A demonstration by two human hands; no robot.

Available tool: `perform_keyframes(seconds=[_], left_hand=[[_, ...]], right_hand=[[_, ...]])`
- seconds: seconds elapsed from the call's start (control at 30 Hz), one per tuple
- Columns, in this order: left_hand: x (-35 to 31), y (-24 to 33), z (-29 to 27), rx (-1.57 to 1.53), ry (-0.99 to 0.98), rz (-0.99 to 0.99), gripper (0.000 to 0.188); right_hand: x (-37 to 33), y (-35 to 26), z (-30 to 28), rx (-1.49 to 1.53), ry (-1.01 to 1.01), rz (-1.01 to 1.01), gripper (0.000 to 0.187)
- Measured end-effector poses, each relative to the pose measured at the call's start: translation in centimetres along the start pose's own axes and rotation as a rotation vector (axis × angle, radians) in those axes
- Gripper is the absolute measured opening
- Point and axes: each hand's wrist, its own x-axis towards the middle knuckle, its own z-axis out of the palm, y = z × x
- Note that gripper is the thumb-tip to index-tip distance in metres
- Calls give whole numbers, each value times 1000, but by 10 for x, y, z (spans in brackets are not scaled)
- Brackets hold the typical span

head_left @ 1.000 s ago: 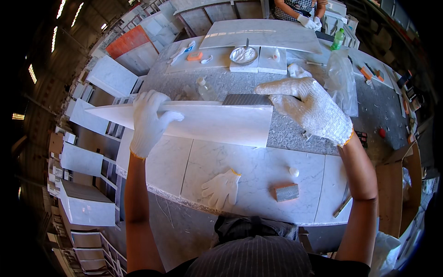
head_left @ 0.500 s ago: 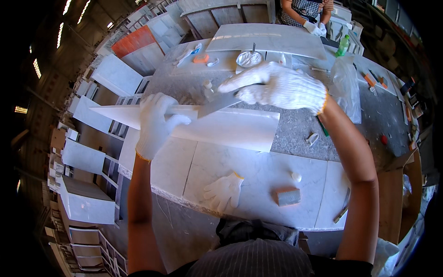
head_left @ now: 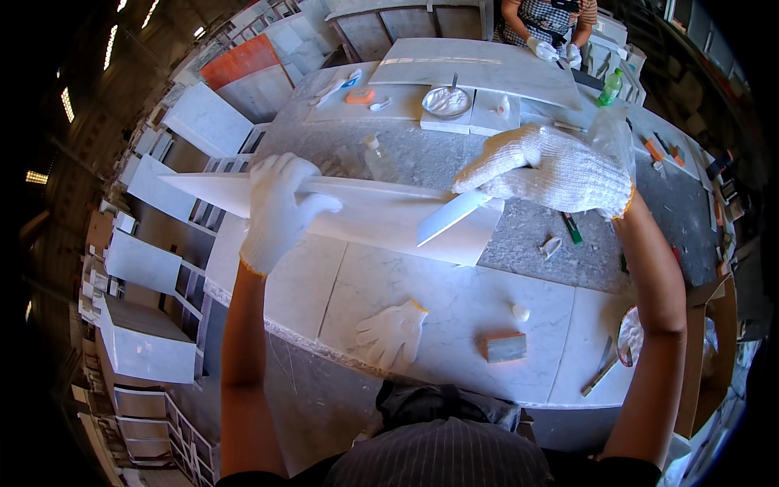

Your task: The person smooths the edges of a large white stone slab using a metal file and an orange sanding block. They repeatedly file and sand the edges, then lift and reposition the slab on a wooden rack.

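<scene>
A white marble slab [head_left: 373, 219] stands tilted on its long edge across the table in front of me. My left hand [head_left: 276, 207], in a white knit glove, grips its upper edge left of the middle, thumb on the near face. Also gloved, my right hand [head_left: 552, 166] is at the slab's right end and holds a flat metal scraper [head_left: 452, 217]. The blade points down and left across the slab's near face; I cannot tell if it touches. Whatever handle it has is hidden in the glove.
Near me lie a loose glove [head_left: 393, 334], a grey block [head_left: 505, 347] and a brush [head_left: 600, 380]. Behind the slab are a clear bottle [head_left: 378, 158] and a bowl of white paste [head_left: 446, 101]. A co-worker [head_left: 544, 28] stands across the table. A cardboard box [head_left: 699, 357] is at the right.
My right hand has moved right along the slab with the scraper, from near the middle to the right end, and the blade now slants lower. My left hand keeps its hold.
</scene>
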Motion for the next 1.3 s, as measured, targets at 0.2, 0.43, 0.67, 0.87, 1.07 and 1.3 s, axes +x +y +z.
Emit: perform_keyframes(seconds=[0.2,0.43,0.67,0.87,1.07,1.3], left_hand=[[1,3,1,-16,20,34,35],[4,0,2,3,14,1,37],[4,0,7,-4,45,43,37],[-2,0,0,-43,19,35,36],[3,1,1,-16,27,7,36],[9,7,5,-22,32,25,35]], right_hand=[[-8,1,9,40,91,95,31],[-14,-2,12,80,147,178,35],[-23,10,11,104,135,176,31],[-28,4,14,105,85,194,32],[-65,-11,31,304,530,284,36],[-60,14,118,-208,931,272,33]])
